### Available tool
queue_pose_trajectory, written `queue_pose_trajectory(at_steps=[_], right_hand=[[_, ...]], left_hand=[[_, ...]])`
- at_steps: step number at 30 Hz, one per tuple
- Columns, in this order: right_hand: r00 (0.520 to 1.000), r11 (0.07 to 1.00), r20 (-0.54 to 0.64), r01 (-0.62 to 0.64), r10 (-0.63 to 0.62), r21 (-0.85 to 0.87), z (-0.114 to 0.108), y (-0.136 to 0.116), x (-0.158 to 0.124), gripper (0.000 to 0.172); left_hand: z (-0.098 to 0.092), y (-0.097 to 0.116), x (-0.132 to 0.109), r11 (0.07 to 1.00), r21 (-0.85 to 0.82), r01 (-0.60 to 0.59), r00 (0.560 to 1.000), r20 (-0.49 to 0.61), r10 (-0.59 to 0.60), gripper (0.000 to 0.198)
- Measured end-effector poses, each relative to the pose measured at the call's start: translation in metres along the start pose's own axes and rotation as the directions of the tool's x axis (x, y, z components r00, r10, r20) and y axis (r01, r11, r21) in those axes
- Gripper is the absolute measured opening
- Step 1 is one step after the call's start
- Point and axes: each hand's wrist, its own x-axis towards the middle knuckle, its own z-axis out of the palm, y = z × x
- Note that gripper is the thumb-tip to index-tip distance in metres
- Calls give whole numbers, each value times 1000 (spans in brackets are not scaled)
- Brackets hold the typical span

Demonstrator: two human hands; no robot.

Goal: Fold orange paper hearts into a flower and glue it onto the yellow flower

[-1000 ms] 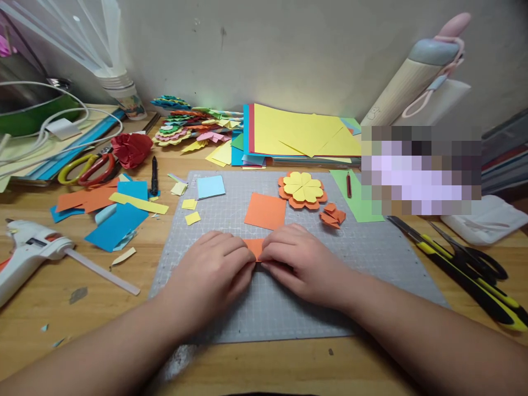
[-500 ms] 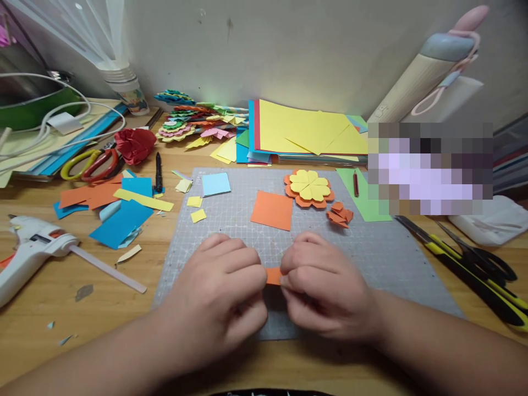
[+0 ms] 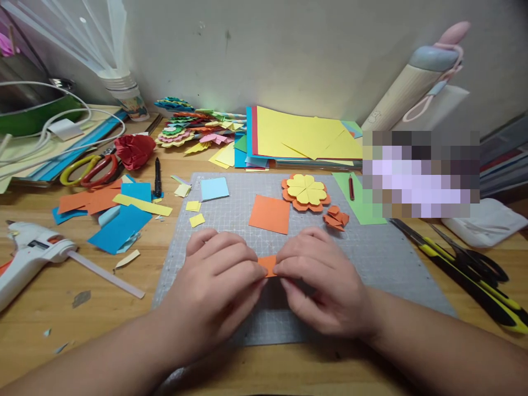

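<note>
Between both hands is a small piece of orange paper (image 3: 269, 266), pinched just above the grey cutting mat (image 3: 256, 330). My left hand (image 3: 223, 283) grips its left end with closed fingers. At the other end, my right hand (image 3: 319, 280) pinches the paper between thumb and fingers; much of the piece is hidden by the hands. Beyond them lies a flat orange paper square (image 3: 270, 214). Farther back and to the right is a layered yellow and orange paper flower (image 3: 306, 190), with a small folded orange paper shape (image 3: 336, 218) near it.
A hot glue gun (image 3: 39, 247) and blue and orange scraps (image 3: 124, 226) lie at left. Utility knife (image 3: 462, 275) and black scissors (image 3: 474, 258) are at right. Stacked coloured sheets (image 3: 305, 129) and paper flowers (image 3: 193, 124) line the wall. A light blue square (image 3: 214, 188) rests on the mat.
The fingers of both hands have shifted along the orange paper, and more of it shows, now slightly tilted. The whole view has shifted slightly.
</note>
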Motion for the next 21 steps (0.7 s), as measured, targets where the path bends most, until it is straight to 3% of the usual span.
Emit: queue_pose_trajectory(at_steps=[6,12,16,19,21], right_hand=[[979,965,164,157,-124,-211,3,-2,0,15],[992,968,66,119,-107,-222,-1,4,1,19],[988,985,-130,-96,78,-141,-8,18,2,20],[895,949,-316,-310,314,66,-8,28,1,19],[863,898,-285,-340,416,279,-5,29,-1,14]], left_hand=[[7,4,-6,997,35,-75,997,35,73,20],[0,5,-2,1000,-20,-24,999,-48,23,17],[-10,1,1,993,-94,65,977,-199,-83,15],[-12,-2,1,958,-233,170,925,-297,-236,15],[-8,-4,1,882,-403,243,901,-242,-359,13]])
